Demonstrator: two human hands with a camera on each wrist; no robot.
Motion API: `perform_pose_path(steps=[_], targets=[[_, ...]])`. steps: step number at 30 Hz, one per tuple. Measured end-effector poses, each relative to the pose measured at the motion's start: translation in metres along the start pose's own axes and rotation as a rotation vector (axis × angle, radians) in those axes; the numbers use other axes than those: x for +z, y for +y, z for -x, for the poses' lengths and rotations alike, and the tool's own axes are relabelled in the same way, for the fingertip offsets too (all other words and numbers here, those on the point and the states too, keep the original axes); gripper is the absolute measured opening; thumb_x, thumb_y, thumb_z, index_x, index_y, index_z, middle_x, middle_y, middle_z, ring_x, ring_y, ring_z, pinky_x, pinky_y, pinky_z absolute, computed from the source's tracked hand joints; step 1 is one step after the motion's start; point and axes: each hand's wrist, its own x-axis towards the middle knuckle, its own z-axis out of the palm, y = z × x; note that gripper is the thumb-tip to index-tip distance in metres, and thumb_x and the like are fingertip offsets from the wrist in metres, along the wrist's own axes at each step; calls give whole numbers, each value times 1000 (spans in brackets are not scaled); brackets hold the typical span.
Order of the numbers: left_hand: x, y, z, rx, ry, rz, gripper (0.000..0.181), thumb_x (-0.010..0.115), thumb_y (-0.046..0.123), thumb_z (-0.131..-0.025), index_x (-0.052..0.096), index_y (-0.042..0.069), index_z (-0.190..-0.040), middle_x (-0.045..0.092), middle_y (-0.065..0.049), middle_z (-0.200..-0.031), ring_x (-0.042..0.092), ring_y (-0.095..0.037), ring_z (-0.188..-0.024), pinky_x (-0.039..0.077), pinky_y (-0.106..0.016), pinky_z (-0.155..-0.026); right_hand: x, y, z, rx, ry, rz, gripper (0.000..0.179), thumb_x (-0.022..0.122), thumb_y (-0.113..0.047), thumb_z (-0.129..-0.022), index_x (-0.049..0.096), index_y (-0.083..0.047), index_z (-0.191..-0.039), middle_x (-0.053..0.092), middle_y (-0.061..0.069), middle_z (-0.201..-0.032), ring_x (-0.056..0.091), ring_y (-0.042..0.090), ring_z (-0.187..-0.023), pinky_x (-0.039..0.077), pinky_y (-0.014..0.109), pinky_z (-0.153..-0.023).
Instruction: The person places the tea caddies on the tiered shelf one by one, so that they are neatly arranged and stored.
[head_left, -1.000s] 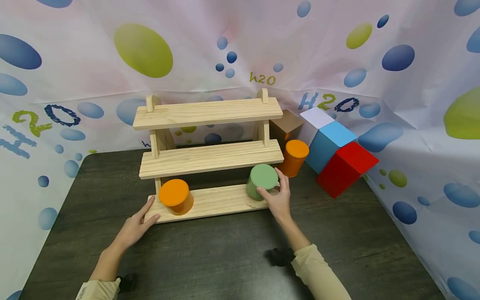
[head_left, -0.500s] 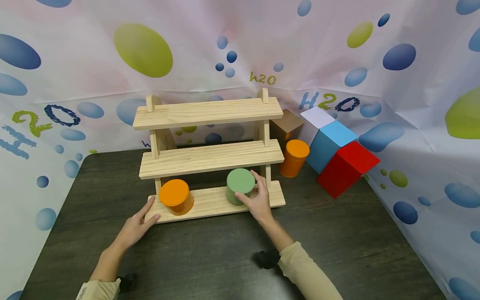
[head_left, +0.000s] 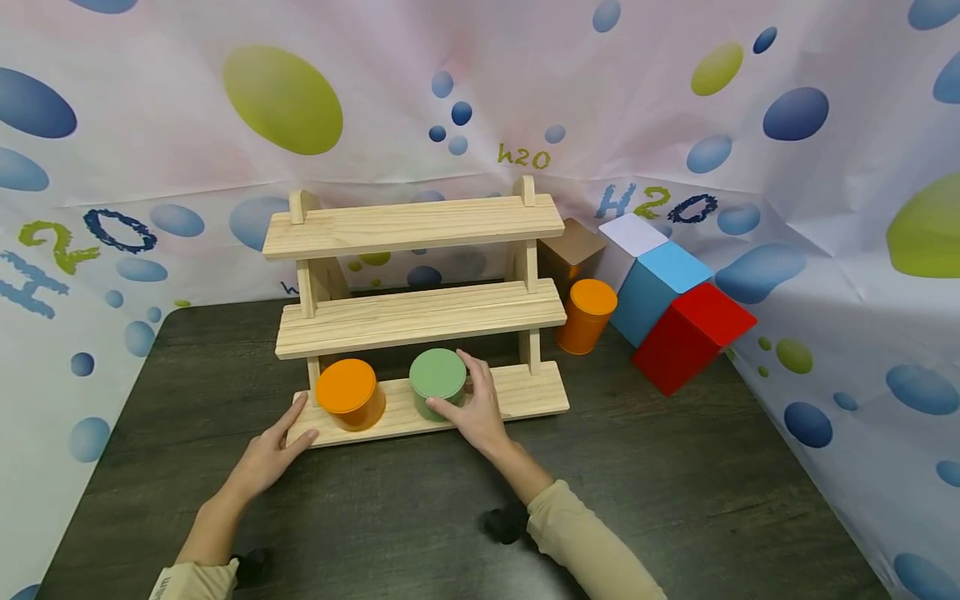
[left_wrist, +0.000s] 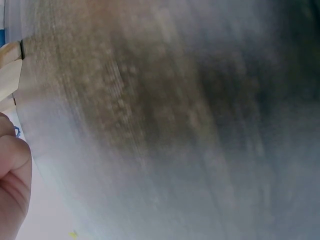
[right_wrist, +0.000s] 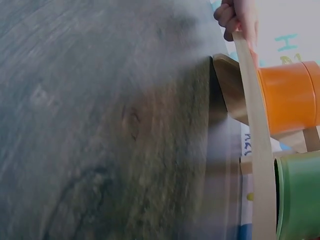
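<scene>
Fingers (head_left: 478, 379) of the right hand (head_left: 477, 417), visible in head view only, hold the green tin (head_left: 437, 377) — left hand (head_left: 268, 455) grips lowest shelf (head_left: 527, 392).

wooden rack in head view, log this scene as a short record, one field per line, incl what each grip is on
wooden rack: three shelves, standing on dark table
left grip: holds left end of bottom shelf
right grip: holds green tin
green tin place: over bottom shelf, base contact unclear
orange tin: on bottom shelf near left end, apart from green tin
second orange tin: on table, right of rack
boxes, back to front: brown box, white box, blue box, red box
</scene>
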Motion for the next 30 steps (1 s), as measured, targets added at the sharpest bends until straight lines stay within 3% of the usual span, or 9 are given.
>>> perform_pose_path(steps=[7, 30], targets=[[0, 0, 0, 17, 11, 8, 73, 47, 42, -93, 9, 10, -147, 20, -31, -142, 36, -54, -118, 36, -63, -87, 10, 6, -1, -8, -38, 3, 78, 77, -16, -73, 35, 0, -136, 40, 17, -124, 41, 27, -112, 42, 39, -85], [0, -1, -1, 2, 5, -5, 74, 47, 43, -93, 10, 10, -147, 22, -34, -140, 37, -55, -117, 36, -63, -86, 25, 3, -6, -55, -85, 45, 78, 75, -17, -75, 32, 0, -138, 38, 17, -125, 40, 26, -110, 43, 33, -85]])
